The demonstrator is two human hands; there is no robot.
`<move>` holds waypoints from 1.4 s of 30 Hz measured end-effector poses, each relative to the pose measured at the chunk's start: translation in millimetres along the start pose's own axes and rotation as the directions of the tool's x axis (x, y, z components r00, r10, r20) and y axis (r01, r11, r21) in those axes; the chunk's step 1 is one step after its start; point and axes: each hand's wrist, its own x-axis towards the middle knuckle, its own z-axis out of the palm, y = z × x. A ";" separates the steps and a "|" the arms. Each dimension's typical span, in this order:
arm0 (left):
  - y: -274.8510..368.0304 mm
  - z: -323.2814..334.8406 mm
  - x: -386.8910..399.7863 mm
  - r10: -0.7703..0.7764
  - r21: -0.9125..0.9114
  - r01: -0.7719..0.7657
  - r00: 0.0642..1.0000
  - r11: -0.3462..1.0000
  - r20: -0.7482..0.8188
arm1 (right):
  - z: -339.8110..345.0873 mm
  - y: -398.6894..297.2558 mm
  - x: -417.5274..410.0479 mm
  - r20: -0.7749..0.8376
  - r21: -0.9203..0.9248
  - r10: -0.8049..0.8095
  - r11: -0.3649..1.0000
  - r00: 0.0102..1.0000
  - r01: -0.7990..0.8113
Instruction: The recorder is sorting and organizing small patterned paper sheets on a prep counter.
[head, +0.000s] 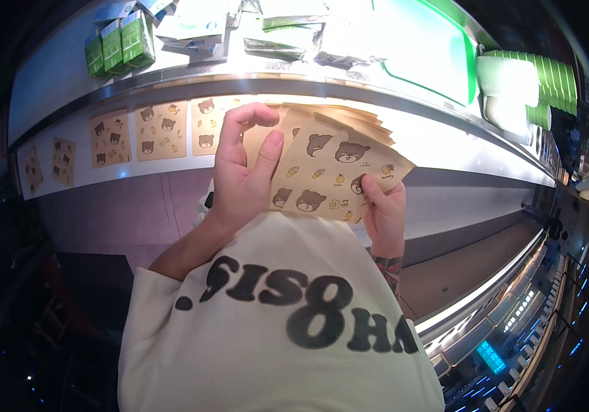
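Observation:
A fanned stack of brown kraft paper bags (320, 170), printed with bear heads and small food drawings, is held up in front of my chest. My left hand (245, 159) is at its left side, thumb and bent forefinger over the front near the upper left edge; the other fingers are mostly hidden. With the thumb on the front face, my right hand (387, 216) grips the lower right corner. Several sheet edges spread apart along the upper right of the stack. Beyond it, similar bear-print bags (161, 130) line the white counter front.
On the bright counter (62, 77) ahead lie green-and-white cartons (137, 41), a white carton (191, 31) and foil-like packs (281, 41). Stacked green paper cups (557, 82) and pale cups (510, 82) are at the right end. A metal edge (170, 77) runs along the counter.

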 end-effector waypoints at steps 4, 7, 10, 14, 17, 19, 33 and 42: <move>0.4 -7.7 0.6 -0.183 -0.040 0.191 0.970 0.981 0.159 | 5.5 -2.0 0.0 -0.029 0.027 0.007 1.000 1.000 -0.006; 10.7 -7.9 1.7 -0.302 -0.061 0.323 0.925 0.944 0.233 | 8.2 -3.8 0.0 -0.057 0.035 0.005 0.999 0.998 -0.003; 7.5 -11.1 -0.9 -0.195 0.168 0.149 0.931 0.975 0.309 | 4.3 -3.6 -0.2 -0.033 0.006 0.014 1.000 0.999 -0.014; 1.6 -13.9 -4.7 -0.348 -0.100 0.391 0.890 0.915 0.294 | 3.0 -3.0 1.1 0.002 -0.002 0.014 1.000 1.000 -0.014; 7.6 -8.1 -3.2 -0.312 -0.361 0.376 0.923 0.853 0.224 | 1.3 -1.9 1.6 -0.016 -0.011 0.019 1.000 1.000 -0.019; 7.1 -7.1 -1.2 -0.225 -0.085 0.262 0.926 0.961 0.302 | 5.0 -5.3 1.4 -0.016 -0.032 0.031 0.999 0.999 -0.031; -5.7 4.5 5.4 -0.348 -0.056 0.392 0.866 0.918 0.359 | 7.9 -4.3 -21.0 0.246 0.327 0.188 0.907 0.951 -0.264; -22.8 17.9 -27.5 -0.330 0.087 0.320 0.879 0.944 0.344 | -15.0 24.0 -40.1 -0.229 0.244 0.019 0.969 0.973 0.038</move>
